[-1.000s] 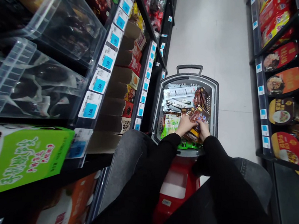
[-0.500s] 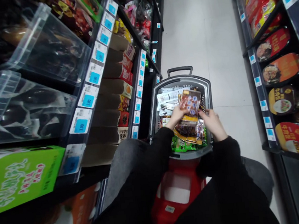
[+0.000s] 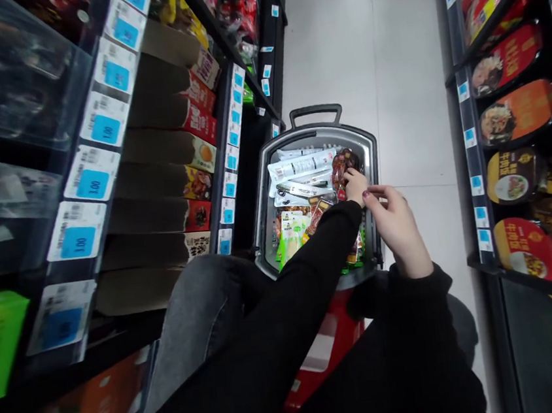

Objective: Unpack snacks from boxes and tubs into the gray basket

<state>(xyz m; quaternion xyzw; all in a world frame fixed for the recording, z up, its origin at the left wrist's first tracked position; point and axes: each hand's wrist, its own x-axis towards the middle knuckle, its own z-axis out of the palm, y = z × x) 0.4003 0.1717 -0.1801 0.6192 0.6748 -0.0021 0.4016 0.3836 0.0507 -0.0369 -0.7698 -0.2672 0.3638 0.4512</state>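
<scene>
Packets (image 3: 341,165) under left hand (image 3: 356,189); basket (image 3: 374,157) around

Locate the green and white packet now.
In the head view, the packet lies inside the basket, near left, below the white packets and beside the left sleeve.

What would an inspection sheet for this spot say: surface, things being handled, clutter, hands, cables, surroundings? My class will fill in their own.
Surface: pale tiled floor with a visible joint.
Things handled: dark brown packets in the far right part of a grey basket.
Clutter: white-and-blue packets and green packets share the basket.
Hands: left hand at the dark brown packets, grip unclear; right hand by the basket's right rim, thumb and forefinger close together, contact unclear.
Cables: nothing seen.
Surroundings: shelves both sides; price labels on the left, red and orange food packs on the right.
</scene>
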